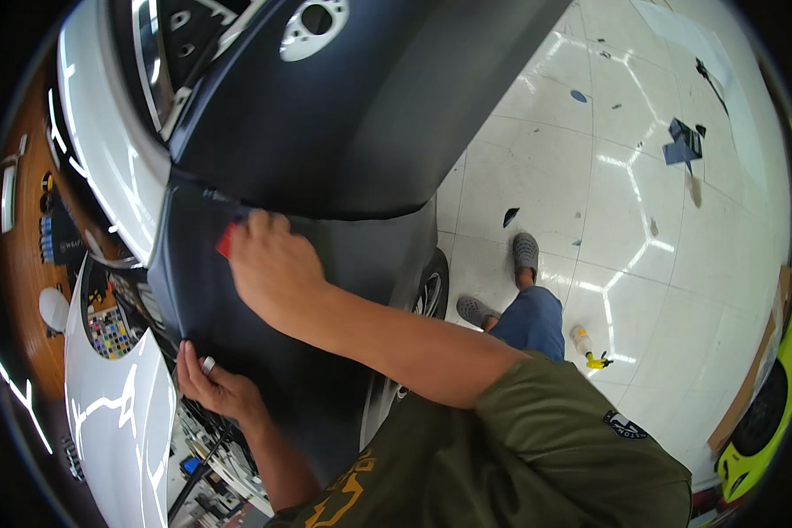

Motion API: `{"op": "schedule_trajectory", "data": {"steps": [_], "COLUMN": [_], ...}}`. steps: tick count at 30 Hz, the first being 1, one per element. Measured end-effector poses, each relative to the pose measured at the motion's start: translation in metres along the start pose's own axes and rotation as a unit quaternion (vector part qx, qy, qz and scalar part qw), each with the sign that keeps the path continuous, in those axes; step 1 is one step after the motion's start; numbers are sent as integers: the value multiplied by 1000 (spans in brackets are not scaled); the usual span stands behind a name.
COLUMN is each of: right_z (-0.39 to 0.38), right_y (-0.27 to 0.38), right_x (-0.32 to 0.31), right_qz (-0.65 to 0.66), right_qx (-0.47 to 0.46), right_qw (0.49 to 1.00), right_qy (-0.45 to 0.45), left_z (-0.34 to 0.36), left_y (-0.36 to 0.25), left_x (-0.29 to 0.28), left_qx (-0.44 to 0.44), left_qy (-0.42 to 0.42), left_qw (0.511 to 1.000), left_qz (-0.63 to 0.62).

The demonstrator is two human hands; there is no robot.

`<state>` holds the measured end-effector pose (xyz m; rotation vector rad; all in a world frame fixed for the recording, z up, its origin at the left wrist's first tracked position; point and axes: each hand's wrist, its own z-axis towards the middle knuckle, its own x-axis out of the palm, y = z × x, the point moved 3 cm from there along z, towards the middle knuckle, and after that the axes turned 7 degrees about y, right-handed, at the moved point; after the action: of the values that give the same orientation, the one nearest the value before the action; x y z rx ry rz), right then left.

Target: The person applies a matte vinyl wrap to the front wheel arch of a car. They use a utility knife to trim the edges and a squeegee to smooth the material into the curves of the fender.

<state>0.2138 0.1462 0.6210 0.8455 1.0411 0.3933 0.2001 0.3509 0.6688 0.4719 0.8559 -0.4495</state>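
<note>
My right hand [273, 255] is closed round a red squeegee [227, 239], held on the dark matte fender panel [308, 370] just below its seam with the upper dark panel [378, 114], which has a white-rimmed opening. My right forearm crosses the fender. Lower left, my left hand [211, 383], with a ring on one finger, rests its fairly straight fingers at the fender's left edge. The glossy white bodywork [106, 132] borders the dark panels on the left.
My feet [502, 290] in grey clogs stand on the tiled floor [625, 326] beside a wheel [429, 290]. A spray bottle [584, 345], film scraps [682, 145] and other small pieces lie right. A yellow-green car [757, 414] is at far right, a wooden surface with tools [48, 233] at left.
</note>
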Motion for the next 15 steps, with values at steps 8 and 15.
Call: {"op": "schedule_trajectory", "data": {"steps": [8,15], "right_z": [-101,-142], "right_y": [-167,-285], "right_x": [71,159], "right_qz": [185,245], "right_qx": [151,303], "right_qw": [966,919], "right_qy": [-105,-61], "left_z": [-2,23], "left_y": [22,13], "left_x": [2,12], "left_qx": [-19,-28], "left_qy": [12,46], "left_qw": [1000,989], "left_qz": [11,140]}}
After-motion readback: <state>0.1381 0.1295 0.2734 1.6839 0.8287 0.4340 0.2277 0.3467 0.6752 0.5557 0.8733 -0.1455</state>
